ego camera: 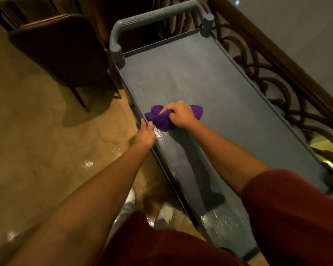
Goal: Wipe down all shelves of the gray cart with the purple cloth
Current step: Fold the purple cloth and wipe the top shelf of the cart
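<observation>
The gray cart's top shelf (pixel 210 83) runs from near me to the far handle (pixel 158 14). A bunched purple cloth (pixel 160 120) lies on the shelf near its left rim, about midway along. My right hand (pixel 179 114) is closed on the cloth and presses it onto the shelf. My left hand (pixel 145 134) grips the shelf's left rim just beside the cloth. Wet streaks shine on the shelf near me and around the cloth. The lower shelves are hidden under the top one.
A dark chair (pixel 62 50) stands left of the cart's far end. An ornate wooden railing (pixel 277 89) runs close along the cart's right side. Beige tiled floor (pixel 37 141) spreads to the left. My shoes (pixel 165 212) show by the cart's near left edge.
</observation>
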The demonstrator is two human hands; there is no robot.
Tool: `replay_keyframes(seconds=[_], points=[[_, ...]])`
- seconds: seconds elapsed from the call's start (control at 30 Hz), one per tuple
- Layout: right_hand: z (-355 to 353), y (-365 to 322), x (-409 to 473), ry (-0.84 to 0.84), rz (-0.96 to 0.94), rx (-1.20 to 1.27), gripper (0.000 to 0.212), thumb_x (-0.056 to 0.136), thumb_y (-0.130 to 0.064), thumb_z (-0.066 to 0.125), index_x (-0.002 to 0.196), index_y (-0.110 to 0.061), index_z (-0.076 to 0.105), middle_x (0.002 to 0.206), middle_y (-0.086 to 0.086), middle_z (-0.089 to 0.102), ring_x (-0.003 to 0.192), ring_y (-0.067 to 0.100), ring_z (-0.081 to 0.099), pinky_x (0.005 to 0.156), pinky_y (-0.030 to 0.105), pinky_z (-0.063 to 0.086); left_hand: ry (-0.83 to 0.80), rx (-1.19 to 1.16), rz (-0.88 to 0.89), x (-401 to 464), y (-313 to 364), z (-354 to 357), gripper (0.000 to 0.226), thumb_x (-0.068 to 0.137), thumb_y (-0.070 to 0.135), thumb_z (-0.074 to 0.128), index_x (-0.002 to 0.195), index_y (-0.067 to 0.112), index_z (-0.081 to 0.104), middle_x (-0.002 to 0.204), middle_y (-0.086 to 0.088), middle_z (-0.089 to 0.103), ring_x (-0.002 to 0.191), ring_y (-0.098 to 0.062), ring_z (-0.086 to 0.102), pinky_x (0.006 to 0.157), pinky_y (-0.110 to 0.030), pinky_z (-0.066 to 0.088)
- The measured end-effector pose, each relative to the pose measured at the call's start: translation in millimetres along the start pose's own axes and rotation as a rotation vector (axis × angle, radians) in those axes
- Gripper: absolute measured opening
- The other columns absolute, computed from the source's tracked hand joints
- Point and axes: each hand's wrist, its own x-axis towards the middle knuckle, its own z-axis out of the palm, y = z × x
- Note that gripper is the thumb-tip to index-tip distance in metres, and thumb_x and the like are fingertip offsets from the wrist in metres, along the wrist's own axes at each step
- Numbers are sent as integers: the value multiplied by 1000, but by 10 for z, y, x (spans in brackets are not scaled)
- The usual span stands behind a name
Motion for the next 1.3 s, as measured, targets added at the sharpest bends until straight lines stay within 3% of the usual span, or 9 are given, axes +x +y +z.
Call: replay_keyframes(seconds=[0.37,0.5,0.57,0.7,0.77,0.87,1.0,1.1,1.3], points=[[525,592,-2227,-103,72,73,42,88,3,58,106,-28,78,119,-7,73,119,17,59,114,46,37,3,48,-39,-135,67,107,51,110,20,20,159,12,8,167,-12,10,149,-40,20,121,-48,19],[560,705,-3102,-168,209,112,49,82,8,58,101,-32,79,115,-19,68,114,7,59,110,41,43,6,17,-49,-132,-3,102,58,108,33,25,160,17,4,164,-19,21,146,-43,26,120,-50,21],[490,695,-3266,-241,265,182,52,79,13,56,101,-27,80,113,-11,71,110,10,65,105,40,51,66,168,11,-271,-60,148,66,104,44,33,160,23,3,163,-23,18,147,-45,21,118,-59,19],[263,667,-2893,68,248,221,49,73,23,51,103,-3,79,107,17,77,106,31,70,100,33,49,215,537,438,-853,-148,502,87,93,63,44,160,21,7,168,-14,2,153,-37,-3,120,-61,8],[110,690,-2496,254,232,217,46,72,21,51,104,0,78,109,20,76,108,33,69,100,31,47,131,563,459,-1080,-225,710,86,94,67,37,160,21,5,168,-10,-3,153,-34,-8,121,-58,2],[38,707,-1980,312,213,233,47,75,16,51,109,-4,78,115,17,75,114,33,67,105,39,48,78,608,365,-1143,-406,838,80,98,66,21,160,21,1,168,-3,-14,152,-35,-14,121,-59,1],[280,722,-1784,198,138,93,45,87,-1,57,126,-20,71,133,6,67,124,28,59,108,41,45,74,735,371,-1042,-489,857,78,97,68,14,159,25,-4,166,-3,-21,151,-37,-17,121,-59,-2],[381,838,-2009,127,84,69,45,87,-4,57,123,-25,72,133,7,65,123,30,58,108,46,45,85,747,396,-1053,-539,857,75,99,65,13,159,25,-5,165,-5,-21,151,-38,-16,119,-56,-5],[511,953,-3068,-256,-55,6,40,87,-3,63,114,-31,76,129,-2,66,120,19,57,107,44,47,110,778,382,-1106,-525,836,74,100,61,14,160,21,-2,166,-4,-19,152,-37,-13,119,-57,-4]])
